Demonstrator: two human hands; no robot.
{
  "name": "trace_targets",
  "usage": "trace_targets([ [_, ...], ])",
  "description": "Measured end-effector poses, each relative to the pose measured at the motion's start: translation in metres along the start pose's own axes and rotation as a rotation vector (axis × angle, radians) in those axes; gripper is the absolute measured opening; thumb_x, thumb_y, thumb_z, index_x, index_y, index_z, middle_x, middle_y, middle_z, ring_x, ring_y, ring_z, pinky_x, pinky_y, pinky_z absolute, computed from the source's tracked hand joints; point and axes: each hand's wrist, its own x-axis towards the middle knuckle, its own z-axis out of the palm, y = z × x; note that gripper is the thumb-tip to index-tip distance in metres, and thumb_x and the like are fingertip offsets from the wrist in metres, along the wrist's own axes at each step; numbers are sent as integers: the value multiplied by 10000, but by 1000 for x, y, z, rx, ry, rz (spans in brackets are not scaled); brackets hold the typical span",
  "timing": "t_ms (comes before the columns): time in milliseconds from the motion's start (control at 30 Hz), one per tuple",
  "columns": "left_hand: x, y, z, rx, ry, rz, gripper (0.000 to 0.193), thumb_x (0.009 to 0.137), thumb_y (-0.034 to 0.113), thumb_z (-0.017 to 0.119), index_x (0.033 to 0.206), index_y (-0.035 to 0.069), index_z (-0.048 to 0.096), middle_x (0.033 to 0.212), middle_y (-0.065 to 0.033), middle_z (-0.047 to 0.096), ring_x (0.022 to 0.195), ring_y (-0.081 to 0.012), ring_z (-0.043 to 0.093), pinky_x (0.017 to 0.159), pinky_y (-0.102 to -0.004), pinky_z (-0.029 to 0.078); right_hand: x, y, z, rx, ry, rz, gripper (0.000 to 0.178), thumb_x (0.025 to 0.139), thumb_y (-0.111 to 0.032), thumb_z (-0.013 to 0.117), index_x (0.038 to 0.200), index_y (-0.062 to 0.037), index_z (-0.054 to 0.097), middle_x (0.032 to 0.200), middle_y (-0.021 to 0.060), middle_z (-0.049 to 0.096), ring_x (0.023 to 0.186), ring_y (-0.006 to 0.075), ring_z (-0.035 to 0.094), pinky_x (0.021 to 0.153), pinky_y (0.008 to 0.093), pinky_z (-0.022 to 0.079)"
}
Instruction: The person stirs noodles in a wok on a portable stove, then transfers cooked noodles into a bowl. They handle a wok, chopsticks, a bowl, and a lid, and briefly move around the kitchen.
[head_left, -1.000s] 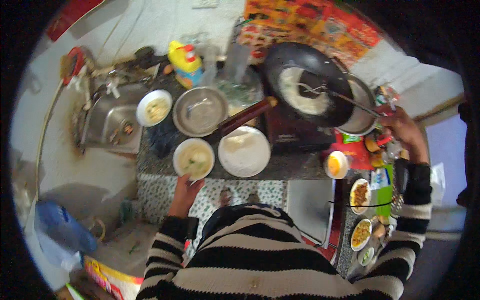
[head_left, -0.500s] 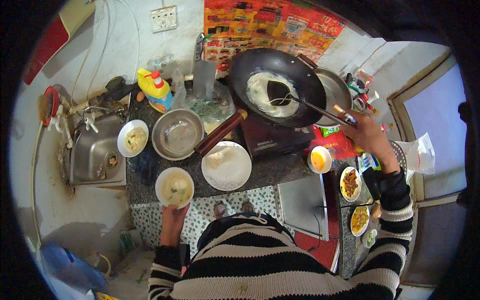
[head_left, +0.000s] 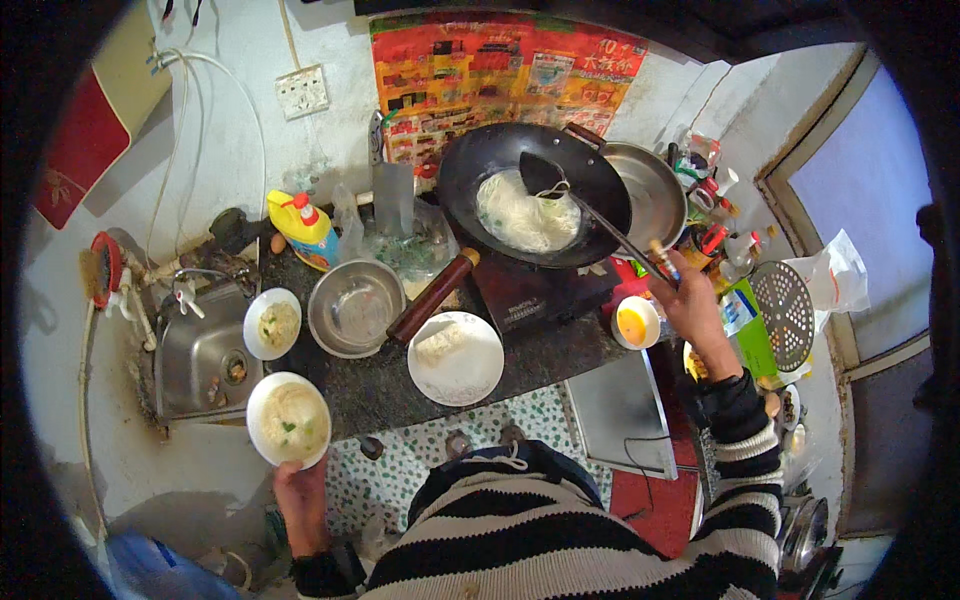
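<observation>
A white bowl (head_left: pixel 262 428) of pale noodles and green bits rests in my left hand (head_left: pixel 302 500), whose fingers grip its near rim and underside. It is near the sink, just in front of another white bowl of noodles (head_left: pixel 272 351). My right hand (head_left: pixel 690 310) is closed round the handle of a black spatula (head_left: pixel 620 238). A light stick-like end shows above that hand; I cannot tell what it is. The spatula's black head is inside a black wok (head_left: pixel 600 205), above the pale noodles (head_left: pixel 525 215), with a few strands at its edge.
The wok sits on a cooktop (head_left: pixel 525 300). On the counter are a steel pan (head_left: pixel 357 308), a white plate with flour-like lumps (head_left: pixel 478 372) and a cup of yellow liquid (head_left: pixel 640 332). A yellow bottle (head_left: pixel 305 240) and upright cleaver (head_left: pixel 394 197) stand behind; the sink (head_left: pixel 200 345) is left.
The view has shifted. My left hand has carried its bowl leftward, toward the sink. My right hand has come slightly closer, and the spatula's head has shifted to the wok's far side.
</observation>
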Motion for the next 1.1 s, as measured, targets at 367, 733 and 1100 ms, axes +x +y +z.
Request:
trace_targets([
  [367,-18,79,116,61,-92,102,590,786,127,608,1325,2,403,1299,-170,511,1128,-314,563,841,-454,560,-20,18,45,2343,-618,1032,392,1003,-241,338,1196,61,495,551,-11,390,373,97,316,357,259,309],
  [733,-19,23,272,84,-288,-20,698,742,199,631,1362,12,369,1357,-206,438,1221,-379,470,993,-503,462,-15,41,41,2798,-681,745,499,1015,-262,279,1375,81,318,587,15,409,420,126,372,433,277,347],
  [1100,-6,-36,344,208,-379,-66,702,751,256,635,1365,41,373,1365,-182,423,1250,-356,434,1034,-489,404,0,70,7,1760,-596,592,352,950,-222,466,1234,-21,513,541,-10,437,420,78,376,408,213,313],
])
